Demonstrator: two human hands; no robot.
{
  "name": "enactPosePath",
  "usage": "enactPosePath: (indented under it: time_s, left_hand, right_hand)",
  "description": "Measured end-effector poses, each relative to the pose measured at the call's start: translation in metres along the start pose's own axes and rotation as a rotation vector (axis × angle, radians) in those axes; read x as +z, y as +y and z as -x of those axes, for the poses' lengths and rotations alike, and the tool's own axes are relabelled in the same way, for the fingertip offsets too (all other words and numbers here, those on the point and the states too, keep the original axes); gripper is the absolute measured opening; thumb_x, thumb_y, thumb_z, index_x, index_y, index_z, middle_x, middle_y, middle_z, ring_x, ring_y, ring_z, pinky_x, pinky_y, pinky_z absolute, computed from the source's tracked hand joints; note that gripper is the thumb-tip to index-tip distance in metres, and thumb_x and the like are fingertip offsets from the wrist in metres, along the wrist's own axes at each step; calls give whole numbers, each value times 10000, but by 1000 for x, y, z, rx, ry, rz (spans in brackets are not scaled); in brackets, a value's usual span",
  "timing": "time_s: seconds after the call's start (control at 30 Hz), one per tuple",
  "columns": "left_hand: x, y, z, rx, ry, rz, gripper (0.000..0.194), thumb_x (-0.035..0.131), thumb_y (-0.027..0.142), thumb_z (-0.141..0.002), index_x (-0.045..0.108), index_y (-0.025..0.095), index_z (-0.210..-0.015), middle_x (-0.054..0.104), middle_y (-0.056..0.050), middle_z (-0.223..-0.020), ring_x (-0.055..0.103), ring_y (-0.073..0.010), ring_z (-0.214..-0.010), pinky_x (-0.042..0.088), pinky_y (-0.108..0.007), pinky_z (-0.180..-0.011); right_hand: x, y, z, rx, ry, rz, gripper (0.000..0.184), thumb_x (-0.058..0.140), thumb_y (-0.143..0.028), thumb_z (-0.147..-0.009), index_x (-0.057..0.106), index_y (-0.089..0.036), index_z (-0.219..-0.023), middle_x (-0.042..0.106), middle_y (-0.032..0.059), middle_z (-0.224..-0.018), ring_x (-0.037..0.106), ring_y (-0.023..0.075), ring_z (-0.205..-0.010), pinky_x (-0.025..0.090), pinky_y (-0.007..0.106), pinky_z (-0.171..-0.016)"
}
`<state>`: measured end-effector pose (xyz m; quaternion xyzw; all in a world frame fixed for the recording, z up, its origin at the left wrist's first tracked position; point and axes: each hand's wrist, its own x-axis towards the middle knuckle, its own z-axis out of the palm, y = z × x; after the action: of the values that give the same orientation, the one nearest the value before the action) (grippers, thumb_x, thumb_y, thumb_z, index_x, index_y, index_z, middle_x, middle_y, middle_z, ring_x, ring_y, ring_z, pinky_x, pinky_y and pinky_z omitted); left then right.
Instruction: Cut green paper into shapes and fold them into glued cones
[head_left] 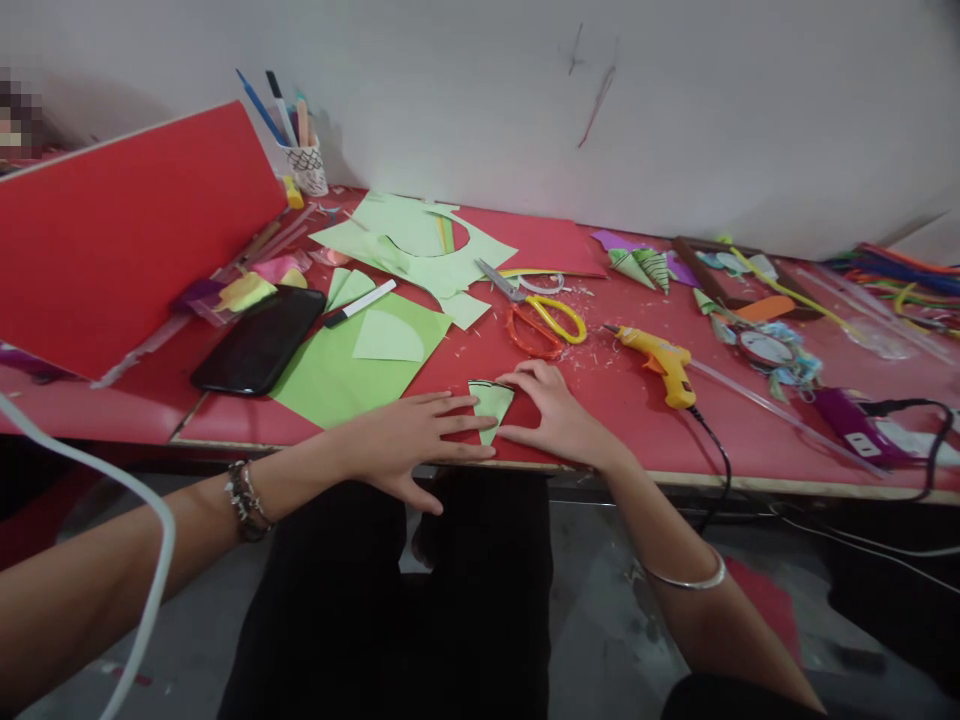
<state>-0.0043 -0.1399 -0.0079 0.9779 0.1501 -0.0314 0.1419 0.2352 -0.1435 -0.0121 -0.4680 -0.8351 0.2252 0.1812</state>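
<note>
A small pale green paper wedge (493, 402) with dark lines along its wide top end lies at the table's front edge. My left hand (420, 440) is stretched flat with fingers spread, its fingertips over the wedge's left side. From the right, my right hand (553, 412) curves around the wedge, thumb and fingers apart, fingertips at its edge. Left of them, a pale green paper piece (388, 337) rests on a brighter green sheet (330, 385), with a black-and-white marker (360, 303) above. Scissors (536, 310) with yellow and red handles lie beyond my hands.
A yellow glue gun (660, 362) with its cord lies to the right. A black phone (259, 340) and a raised red board (135, 230) are at left. Cut green paper (420, 262) and a pen cup (306, 168) stand near the wall. A purple box (855, 425) sits far right.
</note>
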Motion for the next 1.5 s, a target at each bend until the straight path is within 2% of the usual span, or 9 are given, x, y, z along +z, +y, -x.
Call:
enactPosePath:
  time_s: [0.13,0.27,0.57,0.87,1.1,1.23,1.33,1.4,1.5]
  left_hand:
    - [1,-2,0,-5,27,6,749,556,587,-664,317,322,-1323,274,-30,-1417,175,-320,-1300,193,-468,-1043]
    - [0,-3,-1,3,49,4,735,579,571,-654,340,337,-1309,236,-29,-1432,211,-333,-1286,223,-471,-1026]
    - [-2,-1,-1,4,48,9,726,584,555,-659,339,344,-1308,204,-21,-1443,210,-340,-1285,223,-476,-1026]
    - [0,-2,-1,-1,50,24,711,579,557,-664,357,331,-1301,259,-40,-1422,216,-324,-1288,217,-471,-1033]
    - [-4,4,2,8,116,30,724,494,606,-701,306,299,-1329,184,-56,-1446,206,-307,-1295,211,-451,-1041]
    - [-2,9,0,-138,222,54,741,412,574,-773,201,175,-1361,214,-136,-1420,286,-258,-1265,305,-368,-1003]
    - [3,12,-5,-226,276,-26,623,353,519,-827,291,119,-1301,325,-159,-1354,354,-243,-1219,315,-353,-989]
    - [7,15,-9,-252,290,-115,571,351,501,-836,361,103,-1246,400,-160,-1299,379,-252,-1197,294,-369,-996]
    - [11,19,-15,-250,265,-224,533,365,488,-836,420,98,-1196,450,-154,-1265,403,-263,-1177,279,-376,-993]
  right_hand:
    - [6,-8,0,18,7,95,653,608,-549,-636,434,-266,-1198,404,85,-1123,376,276,-1058,347,466,-904]
    - [6,-7,-3,9,3,114,649,609,-554,-632,446,-267,-1191,409,86,-1115,384,273,-1032,354,469,-889]
    - [1,12,-14,-26,4,89,427,533,-503,-743,510,-290,-1112,428,62,-1092,410,239,-1005,351,419,-884]
    - [-1,35,-28,-67,66,124,249,419,-316,-847,550,-242,-1045,449,73,-1010,436,215,-965,359,384,-867]
    - [-1,16,-20,-123,166,-5,330,291,-132,-845,529,-193,-1065,523,83,-998,479,188,-958,384,363,-861]
    - [-5,0,-12,-209,10,-71,470,380,-74,-744,437,-206,-1191,507,71,-1153,442,181,-1078,339,364,-940]
    - [-9,-5,-8,-229,-62,-45,579,379,-27,-676,393,-212,-1225,490,66,-1191,427,184,-1092,315,378,-955]
    - [-11,-5,-7,-203,-54,-39,551,380,-26,-680,413,-201,-1201,534,66,-1091,472,177,-1003,351,366,-906]
    - [-11,-2,-3,-192,-65,-22,366,403,-45,-716,547,-195,-1018,560,38,-872,506,156,-836,396,327,-809]
